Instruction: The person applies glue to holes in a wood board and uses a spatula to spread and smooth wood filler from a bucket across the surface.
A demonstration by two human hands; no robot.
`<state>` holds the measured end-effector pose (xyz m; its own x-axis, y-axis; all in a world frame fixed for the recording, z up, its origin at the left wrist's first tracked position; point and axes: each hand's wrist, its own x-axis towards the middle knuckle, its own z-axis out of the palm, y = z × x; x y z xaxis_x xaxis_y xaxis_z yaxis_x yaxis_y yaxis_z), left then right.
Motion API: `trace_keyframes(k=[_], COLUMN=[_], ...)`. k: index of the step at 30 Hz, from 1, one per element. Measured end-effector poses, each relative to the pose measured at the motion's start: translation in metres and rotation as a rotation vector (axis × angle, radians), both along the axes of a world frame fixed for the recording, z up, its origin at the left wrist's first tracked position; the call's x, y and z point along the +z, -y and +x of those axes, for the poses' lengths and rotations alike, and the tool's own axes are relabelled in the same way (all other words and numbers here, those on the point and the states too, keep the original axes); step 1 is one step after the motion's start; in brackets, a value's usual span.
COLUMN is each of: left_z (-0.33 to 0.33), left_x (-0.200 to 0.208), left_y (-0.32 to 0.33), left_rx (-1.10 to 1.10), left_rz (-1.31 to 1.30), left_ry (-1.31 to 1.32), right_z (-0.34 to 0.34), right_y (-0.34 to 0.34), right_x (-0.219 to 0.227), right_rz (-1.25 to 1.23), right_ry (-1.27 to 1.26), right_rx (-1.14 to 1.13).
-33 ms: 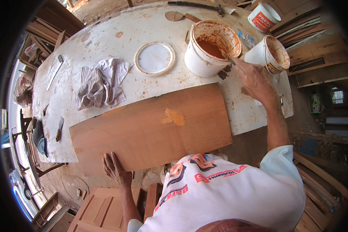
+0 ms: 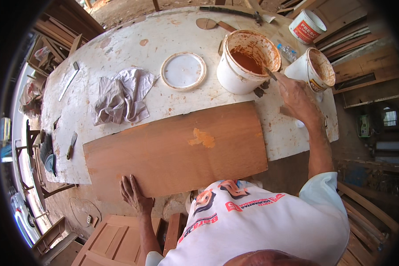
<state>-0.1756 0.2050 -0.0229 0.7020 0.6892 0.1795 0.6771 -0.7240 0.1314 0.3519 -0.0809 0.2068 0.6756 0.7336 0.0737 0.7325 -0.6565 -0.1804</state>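
A thin brown wooden board (image 2: 159, 155) lies along the near edge of the table (image 2: 155, 40), with an orange filler patch (image 2: 201, 138) on its face. My left hand (image 2: 135, 193) rests on its near edge, fingers stretched out and holding nothing. My right hand (image 2: 297, 95) grips what looks like a putty knife (image 2: 271, 74), its handle mostly hidden by the fingers. The blade reaches the right rim of a large white bucket (image 2: 235, 75), which has orange-brown paste inside and smeared on its walls.
Left of the bucket lie its white lid (image 2: 183, 71) and a crumpled rag (image 2: 124, 99). Another putty knife (image 2: 72, 145) is at the table's left. A smaller smeared bucket (image 2: 314, 71), a plastic bottle (image 2: 288, 52) and a white-and-red bucket (image 2: 307, 26) stand right. A panelled door (image 2: 115, 239) lies below.
The whole view has shifted slightly, so the table things appear a little lower and farther right. My left hand stays on the board; my right hand still holds the putty knife at the bucket's rim.
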Motion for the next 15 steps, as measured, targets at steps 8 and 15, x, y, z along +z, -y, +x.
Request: trace_keyframes(k=[8,15], left_z=[0.006,0.009], left_x=[0.022,0.010], left_y=[0.001,0.008], left_rx=[0.105,0.145], left_rz=[-0.095,-0.103], left_ry=[-0.032,-0.021], right_z=[0.040,0.057], right_y=[0.003,0.032], right_x=[-0.004,-0.047], right_rz=[0.347,0.368], right_ry=[-0.496,-0.417], right_rx=[-0.198,-0.243])
